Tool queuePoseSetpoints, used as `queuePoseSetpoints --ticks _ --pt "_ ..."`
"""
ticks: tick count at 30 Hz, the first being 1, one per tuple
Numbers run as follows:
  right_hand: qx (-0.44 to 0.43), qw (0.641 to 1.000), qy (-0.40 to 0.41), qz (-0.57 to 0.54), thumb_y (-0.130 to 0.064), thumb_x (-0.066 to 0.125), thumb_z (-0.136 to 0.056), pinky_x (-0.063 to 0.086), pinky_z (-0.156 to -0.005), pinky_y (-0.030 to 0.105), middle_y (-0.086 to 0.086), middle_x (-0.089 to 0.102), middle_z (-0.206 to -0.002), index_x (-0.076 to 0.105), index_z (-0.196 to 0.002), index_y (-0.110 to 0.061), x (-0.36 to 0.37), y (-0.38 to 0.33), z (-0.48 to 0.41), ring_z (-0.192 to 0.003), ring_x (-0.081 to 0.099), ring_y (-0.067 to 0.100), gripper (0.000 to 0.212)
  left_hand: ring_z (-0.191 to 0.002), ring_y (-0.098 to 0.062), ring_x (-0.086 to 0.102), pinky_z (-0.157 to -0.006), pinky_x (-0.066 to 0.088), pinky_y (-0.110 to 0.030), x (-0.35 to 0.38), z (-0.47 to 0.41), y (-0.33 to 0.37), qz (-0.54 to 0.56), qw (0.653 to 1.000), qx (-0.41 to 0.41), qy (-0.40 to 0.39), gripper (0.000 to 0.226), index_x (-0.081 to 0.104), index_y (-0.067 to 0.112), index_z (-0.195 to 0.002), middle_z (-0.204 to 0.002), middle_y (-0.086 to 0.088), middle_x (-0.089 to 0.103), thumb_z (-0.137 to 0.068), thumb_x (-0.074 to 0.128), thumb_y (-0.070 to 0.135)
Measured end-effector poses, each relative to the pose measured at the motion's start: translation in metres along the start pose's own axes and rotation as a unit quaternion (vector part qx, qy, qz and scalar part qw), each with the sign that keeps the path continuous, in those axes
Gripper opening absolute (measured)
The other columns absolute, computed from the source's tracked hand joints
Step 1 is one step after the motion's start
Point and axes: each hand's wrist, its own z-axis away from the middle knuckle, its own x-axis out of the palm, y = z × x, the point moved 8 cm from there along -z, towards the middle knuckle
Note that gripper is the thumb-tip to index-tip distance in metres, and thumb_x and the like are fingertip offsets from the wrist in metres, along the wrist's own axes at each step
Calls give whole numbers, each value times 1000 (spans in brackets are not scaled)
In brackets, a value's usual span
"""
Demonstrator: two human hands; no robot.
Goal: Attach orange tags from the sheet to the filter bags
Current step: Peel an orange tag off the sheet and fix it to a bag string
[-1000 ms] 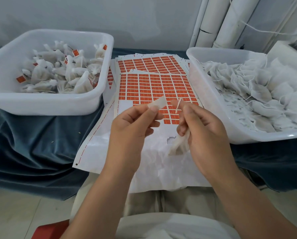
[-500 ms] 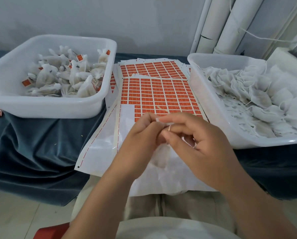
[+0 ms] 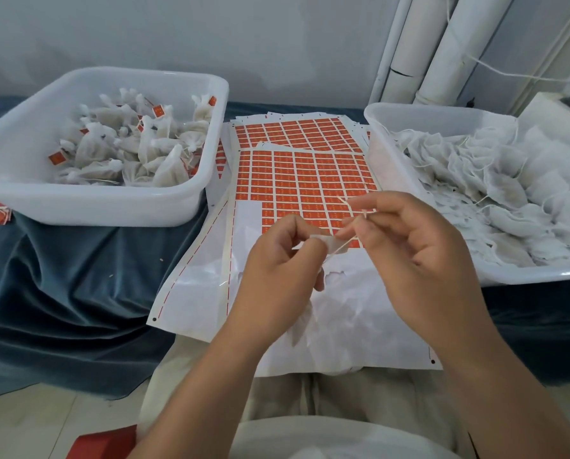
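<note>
I see the left hand (image 3: 277,270) pinching a small white tag (image 3: 323,241) above the sheet of orange tags (image 3: 307,180); the right hand (image 3: 422,260) pinches a thin string (image 3: 341,246) that meets the tag; on the bench's blue cloth (image 3: 61,276), the left white tub (image 3: 191,197) holds tagged filter bags (image 3: 157,150); the right tub (image 3: 376,154) holds untagged filter bags (image 3: 475,180); I can't make out a bag under the hands.
</note>
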Motion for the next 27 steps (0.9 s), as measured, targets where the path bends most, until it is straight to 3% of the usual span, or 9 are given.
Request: queuePoseSetpoints --ticks 4,7,11,15,17,20,22,27 --pt "-21 998 -14 54 -24 62 -104 48 -89 8 -23 77 -99 67 -122 -32 3 -3 0 -104 72 1 20 -55 -9 55 -57 48 -24 -2 1 6 -12 1000 20 3 18 59 12 -78 -71 -2 69 -96 62 13" --pt "-37 995 -13 89 -28 62 -103 47 -89 6 -25 75 -101 66 -123 -32 4 -6 2 -102 70 -6 21 -51 -2 58 -53 43 -13 0 3 10 -32 999 40 -5 18 63 15 -80 -77 2 77 -98 63 14" --pt "-43 995 -9 93 -22 62 -104 48 -85 7 -20 76 -99 70 -121 -26 5 -6 2 -100 71 -2 20 -56 -6 61 -51 46 -13 1 4 14 -85 994 69 -1 26 76 26 -80 -74 10 77 -97 58 17" --pt "-49 993 -8 106 -22 59 -105 52 -86 11 -17 75 -104 71 -120 -23 7 -5 2 -102 72 3 19 -73 -9 72 -60 53 -15 -2 4 16 -103 991 80 14 28 79 27 -80 -75 15 76 -100 59 20" --pt "-53 993 -7 109 -27 57 -105 53 -87 12 -17 75 -106 70 -121 -23 8 -6 2 -103 72 2 21 -73 -15 72 -63 57 -23 -3 2 15 -107 991 76 16 30 79 27 -79 -76 14 77 -101 60 23" --pt "-51 993 -2 110 -25 58 -105 53 -86 11 -17 75 -106 70 -121 -23 8 -5 2 -102 72 1 20 -71 -15 70 -61 56 -21 -4 1 15 -113 990 79 16 30 79 25 -80 -77 12 77 -103 59 25" --pt "-47 993 2 112 -21 60 -105 52 -85 9 -17 75 -103 71 -120 -23 7 -4 2 -100 71 0 19 -75 -16 72 -67 58 -23 -4 1 16 -120 988 91 10 29 80 25 -84 -77 13 77 -105 59 26" --pt "-45 992 2 119 -21 60 -105 50 -84 9 -19 74 -102 70 -118 -28 7 -2 1 -101 71 2 18 -79 -6 73 -71 51 -10 0 2 19 -138 983 117 -16 30 79 25 -88 -75 18 75 -107 56 30"
